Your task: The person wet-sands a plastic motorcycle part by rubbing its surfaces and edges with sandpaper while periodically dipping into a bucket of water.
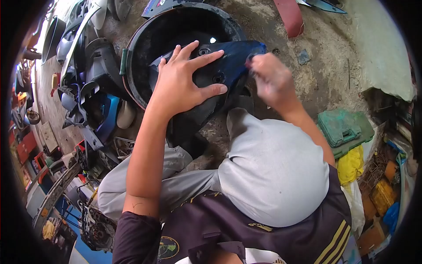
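Note:
My left hand [181, 81] lies spread on a dark plastic panel [233, 59], which looks like a vehicle fairing and has two round holes. It presses the panel over the rim of a large black round tub [140, 42]. At the panel's right end, where the surface looks blue, my right hand [273, 81] is closed and smeared by motion. Something small, dark and reddish shows at its fingertips, too blurred to name. My bent knee in grey trousers [277, 167] rises just below the panel.
Several loose plastic vehicle parts [103, 66] are heaped left of the tub. A green tool case [338, 127] lies at the right, with a yellow cloth [351, 165] below it. A red strip [289, 17] rests on the concrete floor [325, 75] beyond. An engine-like metal part [97, 229] sits lower left.

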Demonstrator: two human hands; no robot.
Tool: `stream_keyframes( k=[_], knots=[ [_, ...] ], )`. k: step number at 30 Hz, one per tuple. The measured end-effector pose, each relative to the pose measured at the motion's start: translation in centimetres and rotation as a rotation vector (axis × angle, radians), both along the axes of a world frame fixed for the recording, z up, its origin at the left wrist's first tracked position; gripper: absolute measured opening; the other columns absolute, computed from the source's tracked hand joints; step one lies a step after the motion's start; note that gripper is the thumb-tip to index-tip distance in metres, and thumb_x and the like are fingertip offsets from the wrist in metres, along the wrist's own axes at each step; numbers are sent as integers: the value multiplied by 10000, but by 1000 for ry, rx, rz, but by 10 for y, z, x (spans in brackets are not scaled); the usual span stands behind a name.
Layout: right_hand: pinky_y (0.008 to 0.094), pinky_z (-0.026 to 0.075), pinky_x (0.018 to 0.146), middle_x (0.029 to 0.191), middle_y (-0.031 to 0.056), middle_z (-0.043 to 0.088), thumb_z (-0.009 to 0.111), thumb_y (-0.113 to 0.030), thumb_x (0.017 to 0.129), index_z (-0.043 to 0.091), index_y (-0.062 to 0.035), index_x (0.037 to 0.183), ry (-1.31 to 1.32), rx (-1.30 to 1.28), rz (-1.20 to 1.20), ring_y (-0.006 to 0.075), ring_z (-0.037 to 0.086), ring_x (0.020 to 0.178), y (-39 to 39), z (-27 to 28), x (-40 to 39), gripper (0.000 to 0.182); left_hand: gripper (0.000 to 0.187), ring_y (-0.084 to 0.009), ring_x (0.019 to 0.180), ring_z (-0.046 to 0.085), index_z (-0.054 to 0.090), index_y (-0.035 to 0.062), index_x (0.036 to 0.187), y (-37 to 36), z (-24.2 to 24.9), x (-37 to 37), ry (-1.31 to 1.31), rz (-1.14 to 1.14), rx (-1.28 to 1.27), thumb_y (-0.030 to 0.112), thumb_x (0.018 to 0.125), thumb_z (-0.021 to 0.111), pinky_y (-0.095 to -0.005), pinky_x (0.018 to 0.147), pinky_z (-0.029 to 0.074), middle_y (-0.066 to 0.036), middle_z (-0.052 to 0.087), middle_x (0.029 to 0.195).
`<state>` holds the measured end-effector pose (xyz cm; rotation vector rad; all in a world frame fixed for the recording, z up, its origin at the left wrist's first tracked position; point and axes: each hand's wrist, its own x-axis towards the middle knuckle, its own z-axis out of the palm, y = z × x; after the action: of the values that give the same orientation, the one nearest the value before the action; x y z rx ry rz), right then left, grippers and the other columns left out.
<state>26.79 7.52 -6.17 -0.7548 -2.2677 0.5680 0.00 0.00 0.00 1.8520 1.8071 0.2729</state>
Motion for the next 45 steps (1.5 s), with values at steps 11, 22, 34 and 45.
stream_keyframes(
  k=[11, 22, 34, 45],
  knots=[
    [457, 599, 873, 1039, 140, 695, 711, 112, 775, 654, -41, 1035, 13, 75, -22, 357, 699, 970, 36, 2, 3, 307, 834, -546, 1560, 403, 691, 375, 1497, 16, -8, 2, 18, 8, 83, 559, 724, 943, -713, 1257, 269, -225, 494, 1676],
    [462, 602, 870, 1062, 148, 697, 720, 115, 789, 647, -41, 1037, 37, 68, -26, 377, 703, 996, 6, -1, -4, 302, 841, -550, 1554, 409, 699, 358, 1493, 14, -9, -3, -50, -6, 47, 581, 719, 939, -695, 1253, 286, -232, 504, 1667],
    [459, 602, 846, 1057, 144, 699, 721, 116, 788, 667, -37, 1074, -5, 121, 23, 359, 691, 966, -5, 6, -8, 329, 838, -545, 1549, 420, 695, 360, 1498, 5, -4, -4, -26, 2, 11, 577, 724, 933, -680, 1257, 295, -231, 508, 1665],
    [467, 614, 863, 1004, 129, 695, 767, 102, 752, 656, -43, 1036, -8, 68, -134, 365, 707, 959, 20, -2, 7, 337, 860, -549, 1535, 437, 691, 335, 1505, 2, -4, -7, -66, -12, 6, 551, 709, 934, -634, 1269, 311, -256, 523, 1646]
  ],
)
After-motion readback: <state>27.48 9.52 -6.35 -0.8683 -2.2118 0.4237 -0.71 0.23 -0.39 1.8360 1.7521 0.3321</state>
